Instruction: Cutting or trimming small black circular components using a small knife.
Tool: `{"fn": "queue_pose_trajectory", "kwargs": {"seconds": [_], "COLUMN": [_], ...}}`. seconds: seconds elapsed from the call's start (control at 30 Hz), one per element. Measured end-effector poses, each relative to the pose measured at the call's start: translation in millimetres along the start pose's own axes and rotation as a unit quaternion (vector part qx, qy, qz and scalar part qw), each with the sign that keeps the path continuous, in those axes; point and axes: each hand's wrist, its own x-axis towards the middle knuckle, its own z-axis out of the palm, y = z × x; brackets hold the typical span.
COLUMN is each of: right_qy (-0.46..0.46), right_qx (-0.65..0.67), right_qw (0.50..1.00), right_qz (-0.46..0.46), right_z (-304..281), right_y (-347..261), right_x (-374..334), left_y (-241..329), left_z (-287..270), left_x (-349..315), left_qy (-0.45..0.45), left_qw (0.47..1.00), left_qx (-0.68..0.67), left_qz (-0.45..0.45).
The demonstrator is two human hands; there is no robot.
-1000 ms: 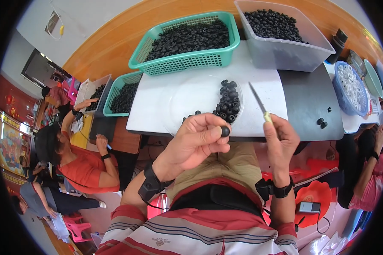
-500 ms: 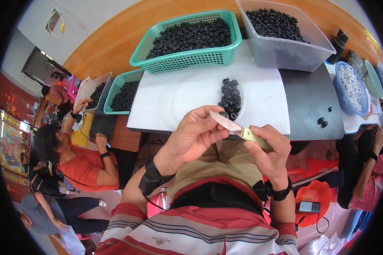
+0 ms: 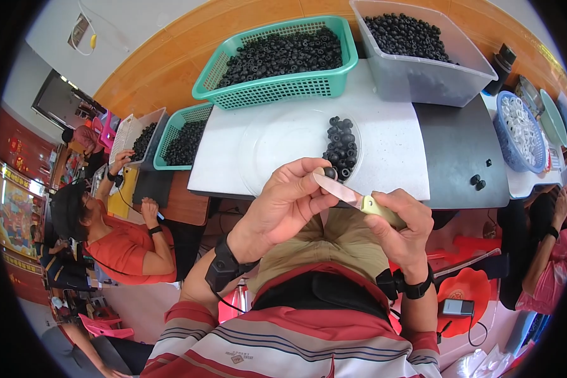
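Your left hand [image 3: 280, 205] is pinching a black piece [image 3: 329, 172] at its fingertips, while your right hand [image 3: 404, 223] is gripping the knife [image 3: 339, 189]. The blade is slanting leftward and away from you, its tip end lying by the piece; contact is unclear. Just beyond, nearer your left hand, a pile [image 3: 341, 142] is resting on the white board [image 3: 394, 145].

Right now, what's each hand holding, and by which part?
Right hand holds a knife by its pale handle; left hand pinches a small round black piece, exact contact partly hidden.
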Motion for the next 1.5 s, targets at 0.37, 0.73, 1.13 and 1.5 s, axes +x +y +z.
{"fn": "queue_pose_trajectory", "kwargs": {"seconds": [0.37, 0.73, 1.13, 1.5], "right_qy": [0.038, 0.072, 0.093, 0.077], "right_qx": [0.000, -0.012, 0.015, 0.045], "right_qw": [0.996, 0.989, 0.981, 0.979], "right_qz": [0.075, 0.126, 0.172, 0.183], "right_z": [-3.7, -15.0, -16.5, -10.9], "right_y": [6.7, 5.2, 6.0, 7.0], "right_x": [-2.2, -15.1, -18.6, -19.7], "left_y": [1.0, 81.1, 91.1, 70.0], "left_z": [-3.8, -25.6, -46.8, -41.0], "left_x": [4.7, 53.9, 63.6, 32.9], "left_qy": [-0.011, 0.134, 0.144, -0.029], "left_qw": [1.000, 0.891, 0.683, 0.592], "left_qx": [0.014, 0.386, 0.686, 0.805], "left_qz": [-0.002, 0.196, 0.207, 0.025]}}
